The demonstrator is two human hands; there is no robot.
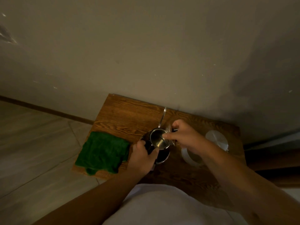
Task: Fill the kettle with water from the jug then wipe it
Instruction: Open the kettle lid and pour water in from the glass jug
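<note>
Here, both hands [141, 157] on unlabelled kettle [158, 144].

There is a single view, from a wide-angle camera worn on the person's head. It looks forward and steeply down over the chest onto a small wooden table [129, 114] set against a plain wall [146, 46]. The table fills the lower middle of the frame, close enough that both forearms reach in from the bottom edge. The wall takes the upper half, and a strip of pale floor [32, 143] shows at the left. Straight edges bow from the lens.
</note>
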